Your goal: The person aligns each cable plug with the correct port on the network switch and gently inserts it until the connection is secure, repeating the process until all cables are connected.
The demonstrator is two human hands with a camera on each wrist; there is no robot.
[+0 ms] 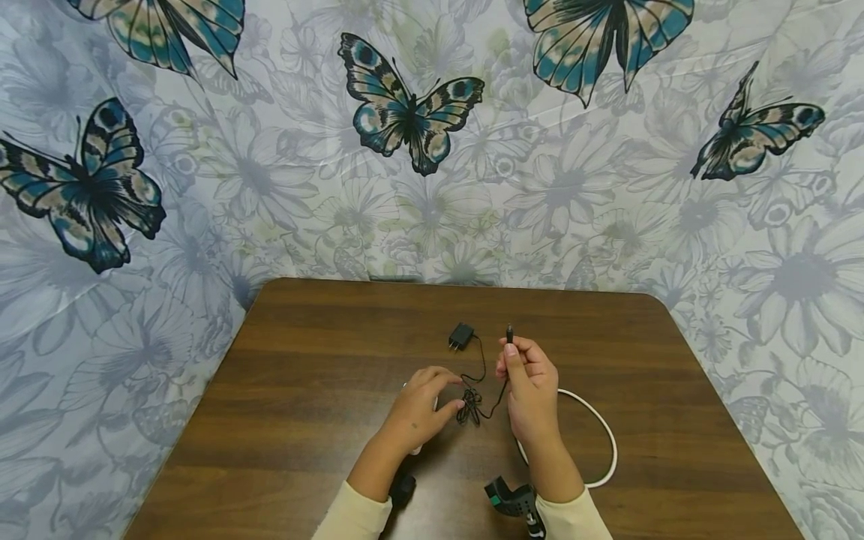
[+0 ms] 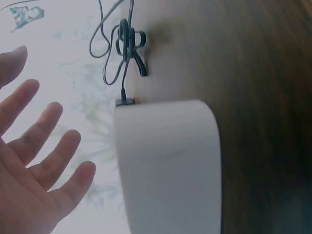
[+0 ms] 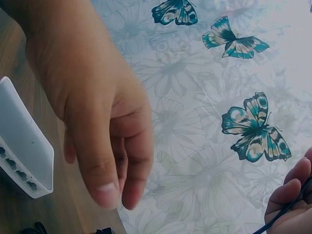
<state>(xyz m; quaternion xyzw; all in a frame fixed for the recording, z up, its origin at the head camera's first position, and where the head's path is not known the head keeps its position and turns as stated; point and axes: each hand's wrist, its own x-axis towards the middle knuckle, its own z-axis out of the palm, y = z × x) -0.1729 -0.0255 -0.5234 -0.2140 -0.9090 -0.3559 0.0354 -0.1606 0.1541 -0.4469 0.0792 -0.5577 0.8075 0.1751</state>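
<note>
My right hand pinches the slim black plug of a power adapter cord between thumb and fingers, its tip upward. The cord runs down to a bundled coil. My left hand, fingers spread and relaxed, hovers beside that coil; contact cannot be told. Mostly hidden under it in the head view is a white router, whose row of ports shows in the right wrist view. Its plain side fills the left wrist view, where a black block touches or overlaps its edge.
The black power adapter lies with prongs out beyond the coil. A white cable loops on the brown table to the right. Black wrist devices sit at both wrists. Butterfly-print cloth hangs behind the table.
</note>
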